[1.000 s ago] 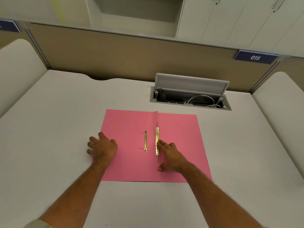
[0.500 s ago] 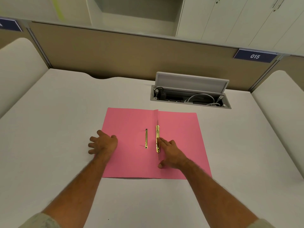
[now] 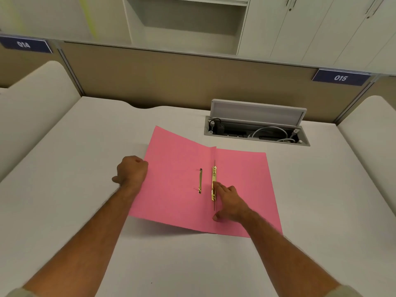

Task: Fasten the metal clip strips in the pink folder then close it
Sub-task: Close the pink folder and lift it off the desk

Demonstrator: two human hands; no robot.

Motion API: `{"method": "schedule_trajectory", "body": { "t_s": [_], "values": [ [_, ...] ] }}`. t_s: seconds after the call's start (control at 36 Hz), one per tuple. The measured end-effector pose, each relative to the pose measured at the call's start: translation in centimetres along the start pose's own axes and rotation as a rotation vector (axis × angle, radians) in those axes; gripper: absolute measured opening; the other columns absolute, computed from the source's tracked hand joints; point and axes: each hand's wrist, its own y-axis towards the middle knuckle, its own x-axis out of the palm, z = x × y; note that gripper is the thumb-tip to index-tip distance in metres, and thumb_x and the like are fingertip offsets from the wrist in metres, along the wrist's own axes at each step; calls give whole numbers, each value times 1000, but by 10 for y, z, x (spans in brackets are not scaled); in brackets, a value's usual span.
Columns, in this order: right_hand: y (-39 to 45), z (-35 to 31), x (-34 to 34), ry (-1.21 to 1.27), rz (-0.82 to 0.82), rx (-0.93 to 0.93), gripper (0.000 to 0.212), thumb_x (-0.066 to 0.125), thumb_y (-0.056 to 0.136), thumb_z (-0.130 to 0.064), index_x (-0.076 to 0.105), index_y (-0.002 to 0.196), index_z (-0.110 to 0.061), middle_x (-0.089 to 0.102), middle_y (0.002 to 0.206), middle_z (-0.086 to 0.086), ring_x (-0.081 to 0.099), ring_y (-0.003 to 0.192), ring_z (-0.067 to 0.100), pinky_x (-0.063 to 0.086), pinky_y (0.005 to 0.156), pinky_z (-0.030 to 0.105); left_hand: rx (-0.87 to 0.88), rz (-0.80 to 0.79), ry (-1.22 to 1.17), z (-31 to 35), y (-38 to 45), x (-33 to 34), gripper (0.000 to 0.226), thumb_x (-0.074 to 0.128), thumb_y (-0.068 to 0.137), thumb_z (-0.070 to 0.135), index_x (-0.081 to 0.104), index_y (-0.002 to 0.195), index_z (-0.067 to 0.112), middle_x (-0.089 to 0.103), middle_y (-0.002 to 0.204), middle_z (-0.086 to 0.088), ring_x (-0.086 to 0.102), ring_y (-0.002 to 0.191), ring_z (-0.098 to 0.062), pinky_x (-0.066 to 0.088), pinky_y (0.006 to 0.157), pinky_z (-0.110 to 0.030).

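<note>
The pink folder [image 3: 184,181] lies open on the counter [image 3: 70,168], its spine running from twelve to six o'clock down the middle. The left cover is raised off the counter, tilted up along its outer edge, while the right cover lies flat.

The left hand [image 3: 132,171] is curled around that outer edge at about nine o'clock from the spine, fingers closed on the cover, with the fingertips hidden underneath. The right hand [image 3: 230,203] rests on the right cover just at three o'clock of the spine, fingers spread loose and gripping nothing, the forefinger touching the brass clip bar [image 3: 213,183].

That bar lies with its long axis along the spine, twelve to six. A second, thinner brass strip [image 3: 200,181] lies parallel to it on the left cover, just at nine o'clock of the bar and apart from it. Whether the strips are fully fastened is too small to tell.

The closing move looks to turn on the spine as hinge: the left cover must swing from nine o'clock over toward three. The left hand is the one placed to carry it, and the right hand sits in the landing area and would need to clear.
</note>
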Motion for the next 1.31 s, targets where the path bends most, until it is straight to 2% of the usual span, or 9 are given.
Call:
{"method": "schedule_trajectory", "body": {
  "t_s": [0.22, 0.36, 0.53, 0.78, 0.94, 1.03, 1.17, 1.25, 1.31],
  "values": [
    [5, -4, -11, 120, 11, 13, 128, 92, 65, -30, 7, 160, -19, 19, 165, -2, 29, 138, 34, 37, 112, 48, 96, 20, -45, 19, -8, -12, 15, 61, 83, 10, 76, 81, 14, 71, 82, -3, 58, 83, -31, 34, 85, -41],
    [7, -8, -28, 182, 267, 66, 96, 83, 78, -27, 26, 156, -21, 37, 156, 2, 36, 135, 28, 40, 108, 44, 167, -54, -117, 35, -20, -19, 12, 65, 83, 11, 76, 81, 12, 73, 81, -3, 68, 84, -33, 56, 89, -51],
    [6, -8, -58, 181, 527, 92, 64, 69, 89, -25, 45, 147, -16, 52, 145, 4, 43, 132, 27, 45, 103, 42, 288, -112, -195, 62, -30, -16, 11, 69, 88, 13, 77, 84, 7, 74, 82, -8, 69, 81, -28, 59, 81, -41],
    [-3, -9, -95, 266, 730, 118, 48, 64, 92, -25, 55, 138, -16, 61, 137, 4, 55, 122, 25, 49, 103, 43, 416, -224, -260, 103, -66, 12, 13, 70, 92, 21, 76, 86, 11, 72, 81, -1, 68, 79, -18, 56, 78, -33],
    [-15, -14, -115, 401, 792, 100, 39, 58, 97, -30, 59, 135, -19, 70, 123, 3, 68, 103, 18, 56, 94, 40, 437, -328, -334, 117, -95, 39, 17, 68, 94, 29, 74, 91, 14, 72, 86, 1, 69, 86, -19, 60, 87, -44],
    [-23, -13, -125, 443, 820, 101, 36, 56, 99, -32, 62, 133, -19, 72, 121, 3, 69, 102, 18, 57, 94, 40, 444, -362, -351, 125, -110, 56, 17, 67, 94, 34, 71, 92, 18, 70, 86, 6, 68, 87, -16, 61, 88, -45],
    [-33, -14, -142, 500, 856, 74, 34, 54, 101, -32, 66, 129, -17, 72, 121, 3, 67, 108, 17, 55, 95, 35, 483, -422, -370, 136, -132, 83, 14, 67, 94, 38, 67, 97, 24, 65, 87, 14, 64, 85, -9, 61, 84, -38],
    [-36, -13, -151, 516, 835, 64, 30, 52, 102, -29, 69, 123, -16, 74, 116, 2, 64, 96, 11, 52, 85, 26, 521, -430, -330, 140, -143, 98, 21, 63, 96, 41, 67, 103, 21, 66, 94, 9, 64, 88, -10, 56, 75, -24],
    [-37, -12, -154, 523, 809, 69, 29, 51, 102, -28, 70, 119, -16, 74, 113, 2, 64, 92, 11, 55, 85, 30, 539, -437, -300, 140, -149, 107, 18, 57, 99, 41, 64, 100, 25, 64, 94, 10, 62, 85, -8, 46, 67, -15]
  ]
}}
